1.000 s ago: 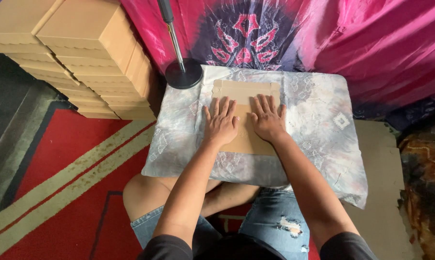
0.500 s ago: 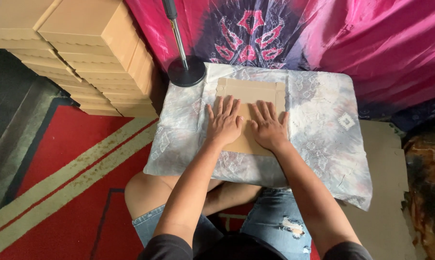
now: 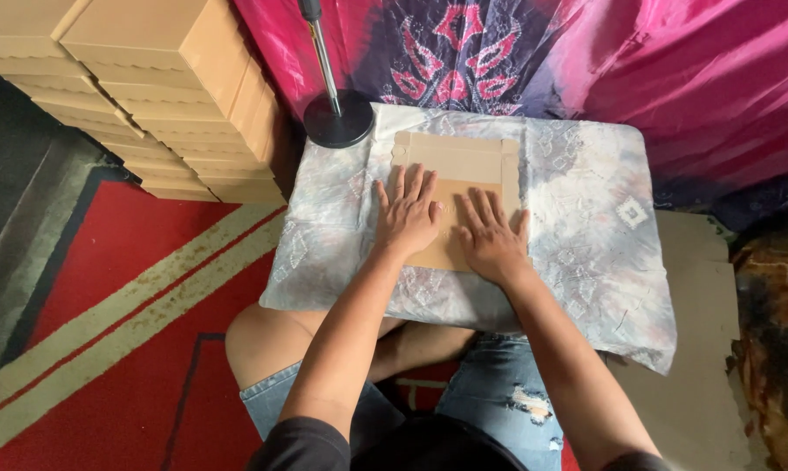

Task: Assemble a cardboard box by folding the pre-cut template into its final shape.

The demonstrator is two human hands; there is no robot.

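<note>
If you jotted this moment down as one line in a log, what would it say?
left hand: flat, palm down on flat brown cardboard piece | right hand: flat on it too | cardboard: lying on pale patterned cloth-covered table

Single head camera looks steeply down, close.

Flat brown cardboard sheet (image 3: 457, 166), creased along its far and right edges, lying flat on pale patterned cloth (image 3: 586, 218), partly covered.
</note>
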